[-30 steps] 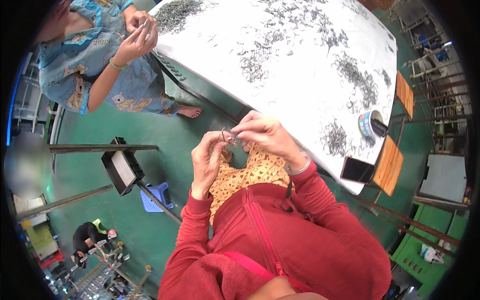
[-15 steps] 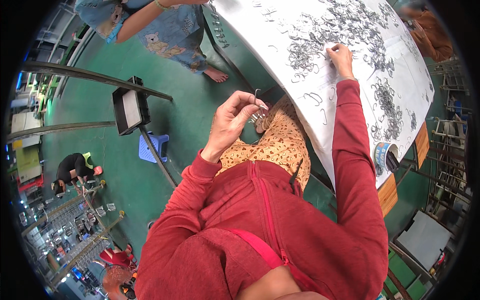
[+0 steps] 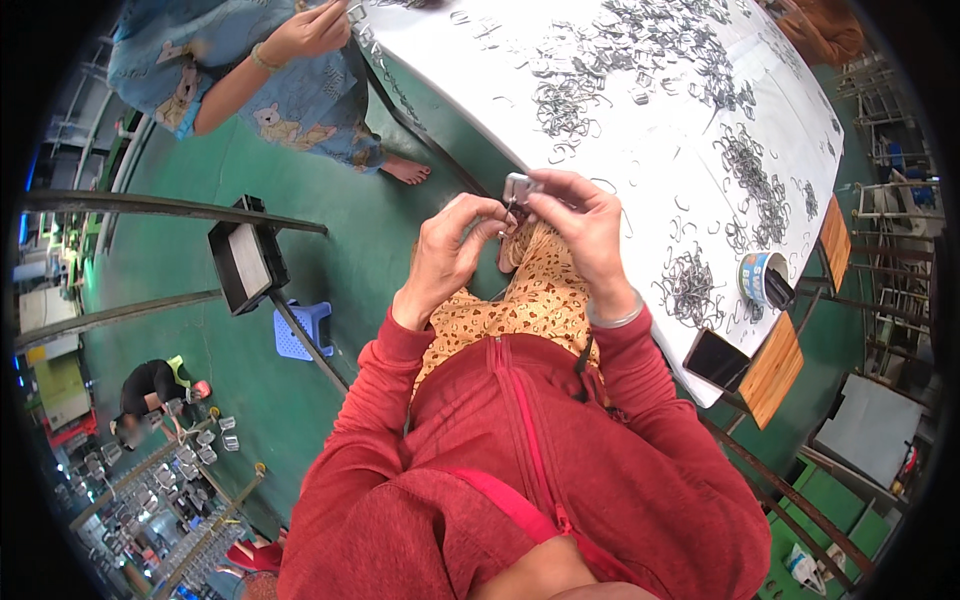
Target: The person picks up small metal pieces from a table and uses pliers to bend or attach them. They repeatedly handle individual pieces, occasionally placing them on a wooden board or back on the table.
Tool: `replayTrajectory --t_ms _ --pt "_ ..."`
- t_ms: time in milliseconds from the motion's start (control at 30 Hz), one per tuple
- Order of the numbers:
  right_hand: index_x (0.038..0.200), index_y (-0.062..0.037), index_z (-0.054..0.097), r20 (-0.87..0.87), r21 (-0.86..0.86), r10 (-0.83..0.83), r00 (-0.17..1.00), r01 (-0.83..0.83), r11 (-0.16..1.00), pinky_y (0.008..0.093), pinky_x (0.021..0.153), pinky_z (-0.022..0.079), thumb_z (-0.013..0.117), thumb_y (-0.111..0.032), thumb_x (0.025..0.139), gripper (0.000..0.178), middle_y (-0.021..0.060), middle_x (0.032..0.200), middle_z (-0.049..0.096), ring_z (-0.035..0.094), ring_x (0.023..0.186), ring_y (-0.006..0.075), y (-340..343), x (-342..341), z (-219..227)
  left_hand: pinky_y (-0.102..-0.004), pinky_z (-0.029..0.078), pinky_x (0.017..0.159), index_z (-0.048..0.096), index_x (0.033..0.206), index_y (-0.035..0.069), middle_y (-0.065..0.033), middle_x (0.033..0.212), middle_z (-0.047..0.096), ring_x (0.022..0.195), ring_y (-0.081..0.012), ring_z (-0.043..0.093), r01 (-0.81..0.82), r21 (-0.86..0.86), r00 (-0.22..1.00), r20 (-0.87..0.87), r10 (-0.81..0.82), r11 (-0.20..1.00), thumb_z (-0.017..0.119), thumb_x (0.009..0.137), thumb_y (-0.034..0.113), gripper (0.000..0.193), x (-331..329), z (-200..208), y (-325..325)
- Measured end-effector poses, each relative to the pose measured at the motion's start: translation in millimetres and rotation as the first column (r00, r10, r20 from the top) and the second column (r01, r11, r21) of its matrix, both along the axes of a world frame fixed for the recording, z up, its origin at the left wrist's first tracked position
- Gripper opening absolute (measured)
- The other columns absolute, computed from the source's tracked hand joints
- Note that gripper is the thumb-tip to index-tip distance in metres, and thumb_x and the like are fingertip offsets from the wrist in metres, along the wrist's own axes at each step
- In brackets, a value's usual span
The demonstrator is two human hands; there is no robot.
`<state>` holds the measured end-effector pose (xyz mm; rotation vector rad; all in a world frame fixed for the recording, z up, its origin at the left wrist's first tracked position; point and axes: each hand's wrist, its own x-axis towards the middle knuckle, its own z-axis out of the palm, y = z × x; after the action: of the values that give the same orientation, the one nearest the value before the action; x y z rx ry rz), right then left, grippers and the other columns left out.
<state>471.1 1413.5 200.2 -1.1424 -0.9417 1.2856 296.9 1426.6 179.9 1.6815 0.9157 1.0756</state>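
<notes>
My left hand and my right hand meet in front of my lap, beside the near-left edge of the white-covered table. Between the right thumb and fingers is a small silver metal buckle-like piece. The left fingertips pinch a thin dark wire hook, right by the silver piece; whether the two are joined I cannot tell. Loose dark and silver metal pieces lie scattered in heaps over the white table cover.
A round tin and a dark phone-like slab stand near the table's right side, by a wooden stool. A co-worker in blue stands at the far left corner. A black tray and blue stool are leftward.
My right hand has come back from the table heap to my left hand, now bringing a silver metal piece. The view has shifted, showing the dark slab. The co-worker's hand at the corner came into view.
</notes>
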Motion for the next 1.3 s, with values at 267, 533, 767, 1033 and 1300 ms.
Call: replayTrajectory --t_ms 267,533,767,1033,1300 --pt "0.103 0.0031 0.062 -0.149 0.006 -0.032 0.988 0.033 0.999 0.0212 0.07 0.052 0.064 0.003 0.08 0.023 0.0065 0.088 0.065 0.061 0.078 0.009 -11.8 -13.9 -3.8 -0.0317 0.046 0.065 0.059 0.09 0.003 -0.0089 0.08 0.062 0.074 -0.0238 0.059 -0.067 0.096 0.985 -0.155 0.081 0.993 0.062 0.079 -0.001 0.012 1.8 -4.8 -8.1" --pt "0.097 0.0053 0.064 -0.184 -0.014 0.002 0.983 -0.004 1.0 0.0227 0.062 0.052 0.064 0.008 0.077 0.019 0.0096 0.083 0.064 0.062 0.069 0.0129 -23.6 -5.0 5.2 -0.0279 0.048 0.071 0.063 0.094 0.002 -0.0092 0.094 0.065 0.082 -0.0207 0.06 -0.269 -0.262 0.912 0.242 0.333 0.927 0.06 0.081 -0.002 0.014 14.7 -5.5 -3.3" --pt "0.093 0.0073 0.065 -0.089 0.027 0.089 0.992 -0.087 0.996 0.0227 0.061 0.052 0.064 0.012 0.075 0.019 0.0101 0.083 0.063 0.062 0.067 0.0137 -27.0 -1.1 20.7 -0.0341 0.046 0.077 0.068 0.084 0.01 -0.0052 0.083 0.061 0.083 -0.0245 0.054 0.209 0.477 0.887 -0.46 0.039 0.854 0.064 0.075 0.01 0.011 77.8 -29.9 132.6" --pt "0.091 0.0007 0.068 -0.018 0.163 0.009 1.0 -0.006 0.987 0.0204 0.054 0.049 0.065 0.001 0.077 0.015 0.0083 0.077 0.067 0.063 0.063 0.0107 -1.1 -2.4 35.5 -0.0386 0.049 0.071 0.061 0.083 0.002 -0.0161 0.084 0.062 0.08 -0.0301 0.061 0.787 0.478 0.547 -0.834 -0.081 0.391 0.056 0.077 0.012 0.013 124.4 -72.7 218.2" --pt "0.093 0.0061 0.065 0.035 0.303 -0.035 0.999 0.023 0.953 0.0249 0.061 0.053 0.066 0.004 0.075 0.018 0.0119 0.079 0.067 0.064 0.066 0.0151 15.0 -3.6 44.8 -0.0374 0.047 0.076 0.057 0.091 0.001 -0.017 0.089 0.061 0.09 -0.0315 0.061 0.392 0.432 0.825 -0.555 -0.103 0.812 0.052 0.081 0.018 0.02 115.1 -54.9 181.5"
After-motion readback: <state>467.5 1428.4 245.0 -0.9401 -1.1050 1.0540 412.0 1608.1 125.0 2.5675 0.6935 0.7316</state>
